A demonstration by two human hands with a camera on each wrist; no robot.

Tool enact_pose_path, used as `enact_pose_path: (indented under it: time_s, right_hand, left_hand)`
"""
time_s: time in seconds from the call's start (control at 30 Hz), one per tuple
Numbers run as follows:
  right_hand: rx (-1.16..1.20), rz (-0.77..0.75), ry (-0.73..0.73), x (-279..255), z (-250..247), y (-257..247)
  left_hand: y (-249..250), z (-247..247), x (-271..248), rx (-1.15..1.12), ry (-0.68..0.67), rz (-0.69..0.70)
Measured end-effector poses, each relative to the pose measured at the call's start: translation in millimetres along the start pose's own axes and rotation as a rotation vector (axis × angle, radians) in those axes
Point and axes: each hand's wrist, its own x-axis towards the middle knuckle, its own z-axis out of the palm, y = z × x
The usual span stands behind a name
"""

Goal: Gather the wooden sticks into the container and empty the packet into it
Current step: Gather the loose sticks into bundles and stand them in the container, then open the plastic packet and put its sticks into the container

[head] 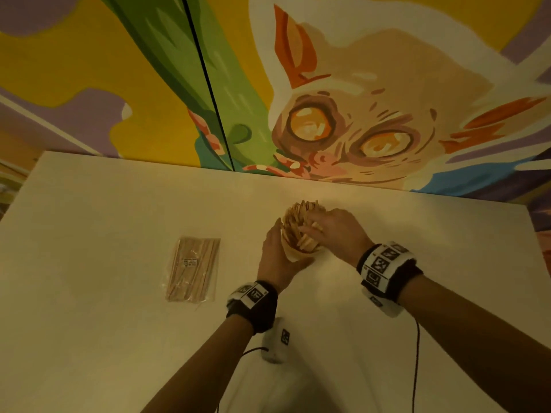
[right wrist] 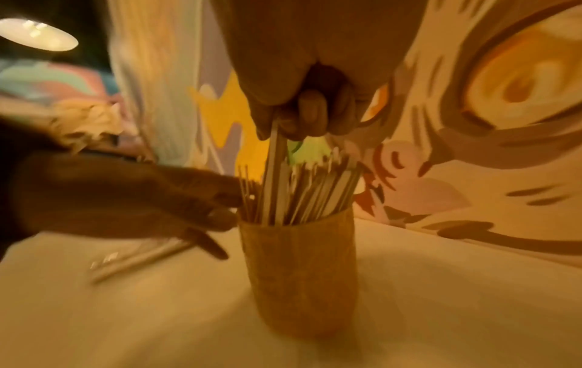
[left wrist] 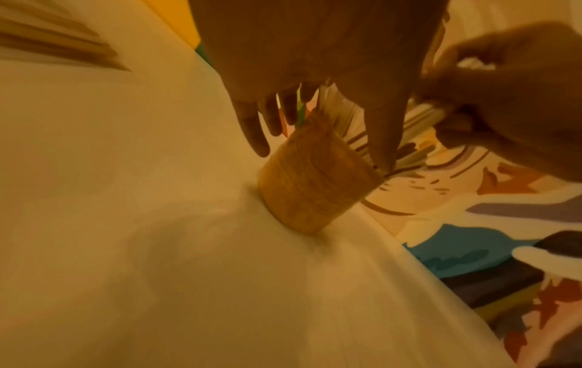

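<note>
A tan cylindrical container (head: 293,254) stands upright on the white table (head: 119,204), packed with wooden sticks (head: 298,216) that fan out above its rim. My left hand (head: 280,248) rests against the container's left side, its straight fingers (right wrist: 220,201) touching the sticks at the rim. Above the bundle, my right hand (head: 311,229) pinches a flat wooden stick (right wrist: 275,159) that stands in the container (right wrist: 299,269). The clear packet (head: 193,269) of sticks lies flat to the left, with neither hand on it.
A painted mural wall (head: 328,114) rises right behind the table's far edge. The table's right edge (head: 533,234) lies well beyond the right hand. Wrist camera cables hang near the front of the table.
</note>
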Motion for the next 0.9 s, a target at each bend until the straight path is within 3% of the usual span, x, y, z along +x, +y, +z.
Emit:
enact_pose_path:
  time_s: [0.1,0.17,0.3,0.47,0.53,0.6,0.67,0.73,0.8,0.9]
  right_hand:
    - [-0.393,-0.213,-0.187,0,27,-8]
    - [-0.414,-0.217,-0.234,-3,35,-12]
    - [-0.45,-0.217,-0.161,-4,36,-7]
    - [-0.322,-0.088,-0.003,-14,16,-10]
    - [-0.274,-0.042,0.073,-22,6,-8]
    - [-0.189,-0.008,0.149,-33,-4,-5]
    - [-0.074,0.003,0.211,-49,-13,-6]
    - [0.032,-0.033,0.209,-72,-13,-11]
    - [0.153,-0.037,0.123,-98,-3,-17]
    - [0.387,0.117,-0.078,-135,24,-25]
  left_hand:
    - [-1,4,11,-0.01,-0.005,0.018]
    - [-1,2,8,0.027,-0.006,0.02]
    - [-16,-18,-10,0.081,0.025,-0.014]
    - [-48,-79,-29,0.157,0.282,-0.018]
    - [-68,-108,-34,0.246,0.415,-0.106]
    - [-86,-133,-40,0.354,0.506,-0.31]
    - [-104,-149,-48,0.378,0.483,-0.543]
    - [-119,-156,-55,0.303,0.401,-0.655]
    - [-122,-153,-62,0.219,0.297,-0.638]
    - [-114,-134,-80,0.169,0.139,-0.57]
